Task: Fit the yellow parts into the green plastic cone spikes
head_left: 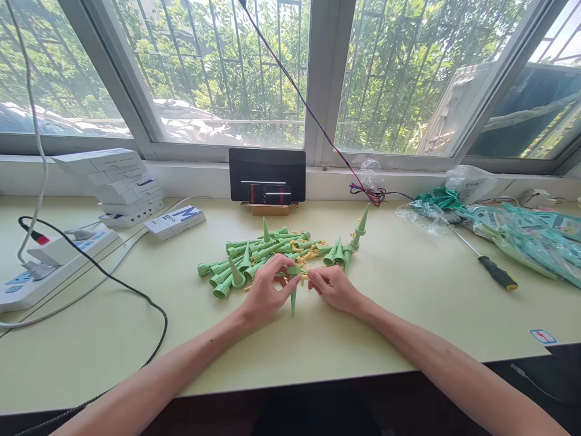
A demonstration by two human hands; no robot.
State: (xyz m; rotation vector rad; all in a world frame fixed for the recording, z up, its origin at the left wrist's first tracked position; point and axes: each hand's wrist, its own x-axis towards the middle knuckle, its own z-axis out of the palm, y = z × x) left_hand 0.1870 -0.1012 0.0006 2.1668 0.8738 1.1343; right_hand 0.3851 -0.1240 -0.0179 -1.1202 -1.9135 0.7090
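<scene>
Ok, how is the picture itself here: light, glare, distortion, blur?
Head view: strong daylight through the window, sky blown out at upper right; wide-angle lens bows its frame and the edge of the table; left hand, right hand and green spike are sharp, with faint shadows.
</scene>
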